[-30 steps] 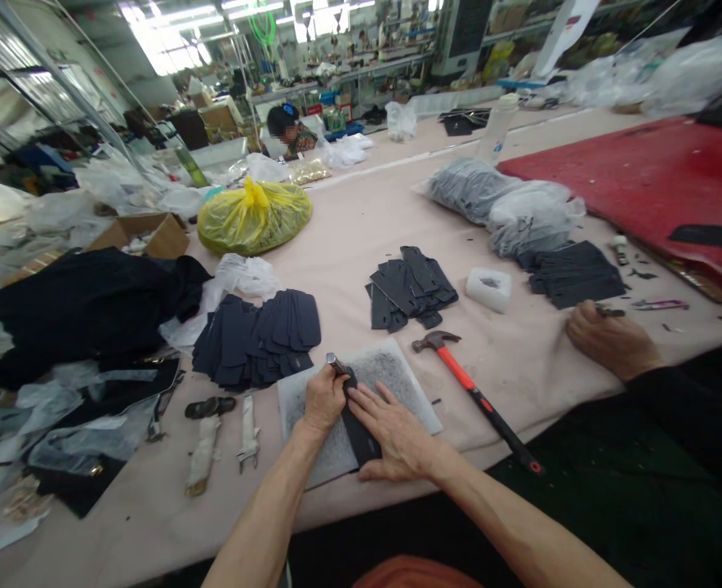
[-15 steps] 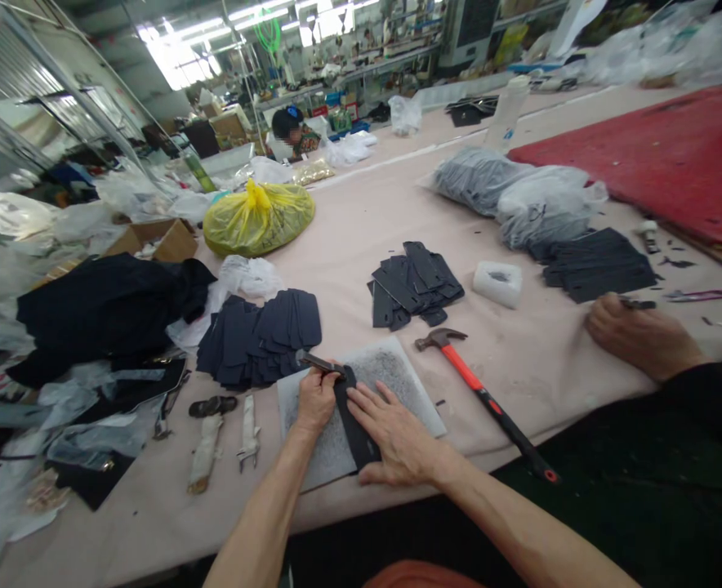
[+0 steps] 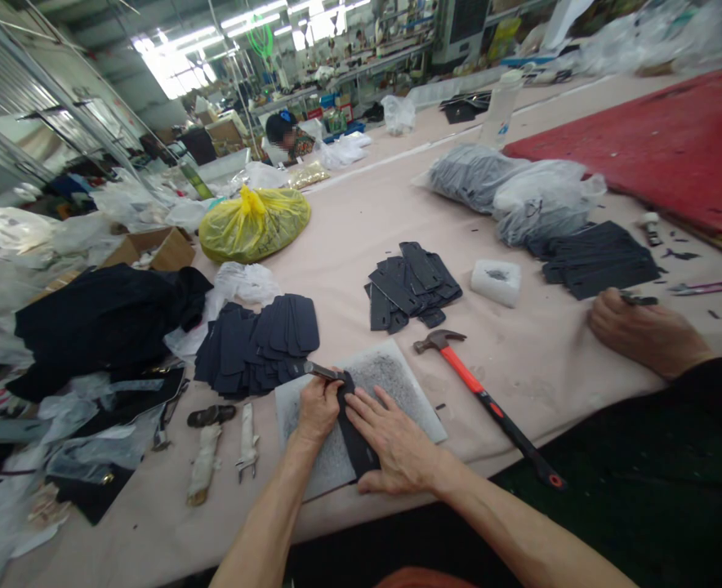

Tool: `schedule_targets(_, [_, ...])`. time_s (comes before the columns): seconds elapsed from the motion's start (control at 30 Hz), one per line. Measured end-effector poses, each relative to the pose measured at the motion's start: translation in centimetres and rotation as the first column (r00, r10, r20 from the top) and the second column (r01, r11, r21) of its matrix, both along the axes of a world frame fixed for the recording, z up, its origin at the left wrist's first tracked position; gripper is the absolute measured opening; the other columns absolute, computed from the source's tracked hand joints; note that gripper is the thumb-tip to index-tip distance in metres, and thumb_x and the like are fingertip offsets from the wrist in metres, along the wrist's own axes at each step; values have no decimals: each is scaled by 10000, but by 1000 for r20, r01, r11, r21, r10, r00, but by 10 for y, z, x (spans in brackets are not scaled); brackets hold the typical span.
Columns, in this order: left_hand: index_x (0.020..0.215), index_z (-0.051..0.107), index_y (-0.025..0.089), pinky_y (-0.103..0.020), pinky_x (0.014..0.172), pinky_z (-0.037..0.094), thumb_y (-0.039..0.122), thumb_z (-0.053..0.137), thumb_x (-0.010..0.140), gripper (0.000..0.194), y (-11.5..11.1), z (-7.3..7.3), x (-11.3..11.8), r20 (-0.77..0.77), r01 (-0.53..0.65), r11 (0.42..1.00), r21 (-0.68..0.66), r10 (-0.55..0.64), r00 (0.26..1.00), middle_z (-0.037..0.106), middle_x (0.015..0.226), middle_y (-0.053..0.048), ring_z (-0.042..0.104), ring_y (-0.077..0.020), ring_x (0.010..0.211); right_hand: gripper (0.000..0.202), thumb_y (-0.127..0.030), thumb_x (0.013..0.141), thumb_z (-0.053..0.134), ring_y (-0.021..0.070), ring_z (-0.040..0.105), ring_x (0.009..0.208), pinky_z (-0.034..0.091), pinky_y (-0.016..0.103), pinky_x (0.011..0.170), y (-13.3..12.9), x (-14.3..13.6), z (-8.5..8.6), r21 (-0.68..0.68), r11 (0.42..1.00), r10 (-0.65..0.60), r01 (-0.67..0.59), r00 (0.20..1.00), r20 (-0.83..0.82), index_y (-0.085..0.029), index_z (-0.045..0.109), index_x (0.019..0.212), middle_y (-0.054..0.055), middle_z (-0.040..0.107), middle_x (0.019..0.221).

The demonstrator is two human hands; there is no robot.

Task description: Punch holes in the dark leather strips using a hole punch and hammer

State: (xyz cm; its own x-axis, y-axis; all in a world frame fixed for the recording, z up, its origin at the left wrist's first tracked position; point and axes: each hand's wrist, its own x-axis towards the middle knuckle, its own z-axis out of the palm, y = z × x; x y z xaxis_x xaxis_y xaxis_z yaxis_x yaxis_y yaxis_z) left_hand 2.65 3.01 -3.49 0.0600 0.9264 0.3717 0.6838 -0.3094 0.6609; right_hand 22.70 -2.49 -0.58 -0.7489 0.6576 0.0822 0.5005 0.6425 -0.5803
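My left hand [image 3: 317,411] is closed around a metal hole punch [image 3: 322,371], its tip at the top end of a dark strip-shaped piece [image 3: 354,445]. Spread flat, my right hand [image 3: 394,441] presses on that piece's right side. Beneath both lies a white, speckled board [image 3: 391,371]. A claw hammer [image 3: 468,371] with a red and black handle rests to the right of the board. Left of it are a mallet with a wrapped handle [image 3: 203,465] and a pronged tool wrapped in white [image 3: 247,441].
Dark cut pieces form stacks at left [image 3: 256,343], centre [image 3: 413,286] and right [image 3: 599,257]. A white block [image 3: 496,282] stands between the last two. Another person's hand [image 3: 646,331] holds a dark tool at right. A yellow bag [image 3: 254,224] sits farther back.
The punch leans a little lower in my left hand, its upper end shifted slightly right. My right hand stays flat on the dark piece. The whole view has shifted slightly.
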Motion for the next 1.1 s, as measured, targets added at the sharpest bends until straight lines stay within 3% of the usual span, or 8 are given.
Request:
schedule_targets(0.23, [997,643,203,-324,786,555,197,491,893,185,1,-5,1,-118,-1,1000,-2,1,993,737,934,-77,704,-228,877,820,-651,810,603,334,300,1403,204,515,1162,7,19,10,-2,995,-101,101,984,-145,-143,433,1430,168,377,1509])
schedule_targets(0.43, [948,610,204,-322,777,527,140,504,855,155,0,0,6,-101,7,999,-31,-11,995,687,866,-65,667,-220,846,425,-377,880,524,363,509,1135,419,509,963,11,107,2,191,660,-747,726,662,67,-104,549,1205,218,551,1222])
schedule_targets(0.53, [915,591,200,-325,784,517,122,487,850,146,0,2,9,-67,24,999,-26,-25,997,655,849,-60,644,-216,851,271,-324,862,507,318,573,903,469,451,791,6,140,-10,193,673,-728,713,596,339,-139,565,1050,170,600,1001])
schedule_targets(0.67, [914,579,197,-329,778,517,127,487,857,129,-1,1,8,4,11,999,-30,-11,1000,645,840,-59,637,-216,837,87,-293,828,503,227,559,687,464,365,655,2,143,-11,-107,593,-730,798,589,347,-229,469,781,44,563,722])
schedule_targets(0.8, [921,575,200,-328,778,510,119,484,854,139,-3,-1,6,33,23,999,-28,-22,999,636,841,-54,633,-214,838,210,-369,790,586,145,519,535,456,280,510,-8,126,0,-815,168,-849,554,501,165,-232,431,757,-22,518,652])
schedule_targets(0.9, [915,575,201,-328,770,507,107,481,844,151,-3,0,7,30,28,1000,-9,-28,999,637,851,-58,629,-217,840,278,-454,801,623,86,455,447,402,211,421,-25,115,-1,-977,-45,-916,206,381,122,-216,493,863,-47,493,652])
schedule_targets(1.0, [913,574,200,-328,760,503,98,477,844,158,-3,1,8,24,21,1000,-5,-21,999,643,853,-62,628,-221,835,278,-478,835,578,49,316,358,269,159,332,-34,104,-1,-974,-92,-938,207,309,154,-216,485,845,-90,369,574])
schedule_targets(1.1, [900,569,200,-326,747,499,101,475,852,145,-3,1,9,12,7,1000,-2,-7,1000,641,844,-62,627,-223,823,344,-556,862,511,49,269,335,223,160,299,-25,92,32,-922,32,-917,387,379,127,-222,462,793,-95,353,554])
